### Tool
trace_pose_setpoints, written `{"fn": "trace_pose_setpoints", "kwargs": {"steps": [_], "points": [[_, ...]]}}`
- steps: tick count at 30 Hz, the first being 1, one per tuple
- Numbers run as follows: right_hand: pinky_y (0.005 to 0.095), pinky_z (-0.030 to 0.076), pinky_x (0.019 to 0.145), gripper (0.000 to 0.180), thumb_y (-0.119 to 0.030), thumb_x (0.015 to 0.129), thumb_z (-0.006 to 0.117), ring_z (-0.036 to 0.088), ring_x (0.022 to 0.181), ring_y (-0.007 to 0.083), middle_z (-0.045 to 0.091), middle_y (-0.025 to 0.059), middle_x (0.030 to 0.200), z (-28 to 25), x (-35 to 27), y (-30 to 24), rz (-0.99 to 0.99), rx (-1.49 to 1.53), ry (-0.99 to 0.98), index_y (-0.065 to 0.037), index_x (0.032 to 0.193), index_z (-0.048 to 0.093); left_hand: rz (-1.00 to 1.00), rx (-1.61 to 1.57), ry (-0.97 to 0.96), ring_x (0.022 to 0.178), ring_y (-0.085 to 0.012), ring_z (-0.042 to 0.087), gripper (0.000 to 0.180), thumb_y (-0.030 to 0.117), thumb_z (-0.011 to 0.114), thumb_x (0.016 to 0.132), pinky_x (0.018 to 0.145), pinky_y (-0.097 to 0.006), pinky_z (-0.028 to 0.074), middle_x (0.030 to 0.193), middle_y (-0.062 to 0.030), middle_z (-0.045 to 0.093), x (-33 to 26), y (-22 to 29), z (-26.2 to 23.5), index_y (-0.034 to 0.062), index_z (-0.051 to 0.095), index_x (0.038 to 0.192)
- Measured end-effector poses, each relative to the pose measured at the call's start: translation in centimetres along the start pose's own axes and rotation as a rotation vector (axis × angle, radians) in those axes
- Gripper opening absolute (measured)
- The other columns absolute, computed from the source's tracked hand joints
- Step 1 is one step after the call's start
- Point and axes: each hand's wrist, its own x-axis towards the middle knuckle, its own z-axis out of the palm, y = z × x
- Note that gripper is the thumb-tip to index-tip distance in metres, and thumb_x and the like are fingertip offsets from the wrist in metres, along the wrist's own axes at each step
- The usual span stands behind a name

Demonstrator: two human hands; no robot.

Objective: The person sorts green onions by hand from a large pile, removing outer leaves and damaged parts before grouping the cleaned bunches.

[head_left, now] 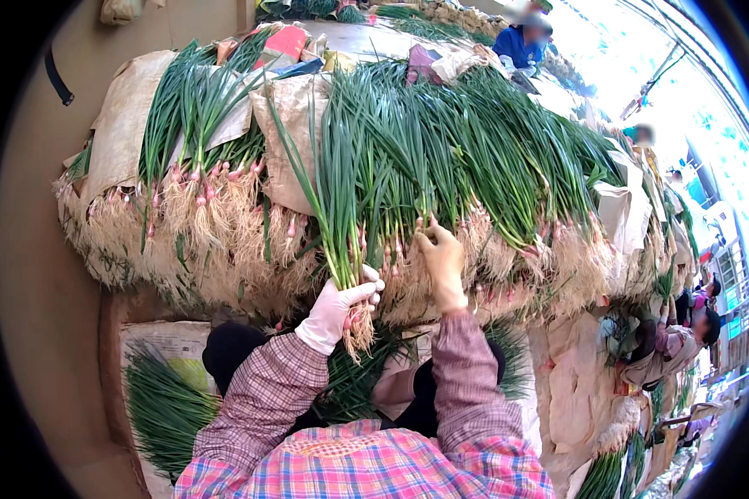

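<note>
- Onion bundle (pixel 339 241) is gripped low by left hand (pixel 339 308), apparently keeping roots (pixel 359 334) aligned.
- Right hand (pixel 443 264) is curled against heaped onions (pixel 495 150); grasp cannot be told.

Leaves (pixel 408 125) look smooth and glossy, roots (pixel 200 220) rough, sacking (pixel 127 125) matt.

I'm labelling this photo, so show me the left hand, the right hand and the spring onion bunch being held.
Left hand (pixel 336 310): head view, on its white glove.
Right hand (pixel 443 263): head view, on its back.
Spring onion bunch (pixel 335 237): head view, on green stems above the left hand.
</note>
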Motion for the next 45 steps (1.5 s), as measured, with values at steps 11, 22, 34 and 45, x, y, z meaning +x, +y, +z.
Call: {"fn": "trace_pose_setpoints", "kwargs": {"steps": [11,22,34,45], "points": [[0.0202,0.039,0.054,0.014,-0.013,0.083,0.068,0.050,0.061,0.0064,0.057,0.0000,0.072,1.4,-6.2,-4.2,0.276,1.099,-0.166,-0.003,0.082,0.058,0.068,0.070,0.123,0.076,-0.0136,0.062,0.012,0.002,0.064,0.083,0.068,-0.025,0.051,0.084,-0.0027,0.061,1.1,-3.0,0.5,0.0028,0.057,0.093],[0.0163,0.035,0.041,0.019,-0.020,0.091,0.059,0.045,0.048,0.0041,0.064,0.0048,0.073,1.0,-5.8,-5.0,0.711,1.443,0.125,-0.002,0.085,0.060,-0.085,0.038,-0.025,0.068,-0.0133,0.059,0.013,0.000,0.062,0.081,0.060,-0.024,0.048,0.084,-0.0073,0.064,0.3,-1.4,0.4,0.0046,0.056,0.093],[0.0202,0.041,0.045,0.029,-0.027,0.093,0.055,0.046,0.049,0.0059,0.065,0.0038,0.081,-1.5,-5.7,-3.6,0.460,1.065,-0.390,-0.006,0.112,0.060,-0.138,-0.133,-0.014,0.063,-0.0099,0.057,0.019,0.002,0.060,0.083,0.055,-0.021,0.049,0.111,-0.0093,0.060,-0.8,-1.1,0.6,0.0050,0.057,0.102],[0.0144,0.044,0.052,0.011,-0.012,0.088,0.063,0.051,0.061,0.0026,0.059,-0.0019,0.077,1.6,-4.3,-3.8,0.432,1.352,-0.275,-0.006,0.095,0.059,-0.111,0.113,0.030,0.066,-0.0146,0.063,0.011,0.004,0.059,0.084,0.057,-0.024,0.051,0.080,-0.0097,0.064,-0.1,-2.5,1.2,-0.0017,0.058,0.094]]}}
